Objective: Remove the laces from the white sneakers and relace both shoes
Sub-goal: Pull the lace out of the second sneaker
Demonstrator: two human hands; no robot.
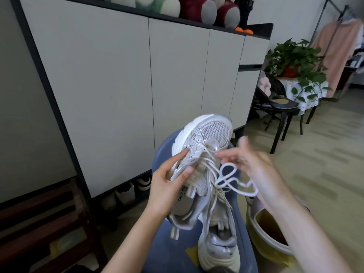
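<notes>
My left hand (169, 186) grips the white sneaker (199, 160) while my right hand (254, 166), fingers loosely spread, pinches its lace (226, 176).

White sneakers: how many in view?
2. One sneaker is held up in the left hand, toe pointing away. The other sneaker lies below it on the blue seat. Shoes under the cabinet are too dim to classify.

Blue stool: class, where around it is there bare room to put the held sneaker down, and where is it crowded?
The blue stool is crowded: the second sneaker lies on it. Free patches: floor between the yellow bucket and the black chair.
</notes>
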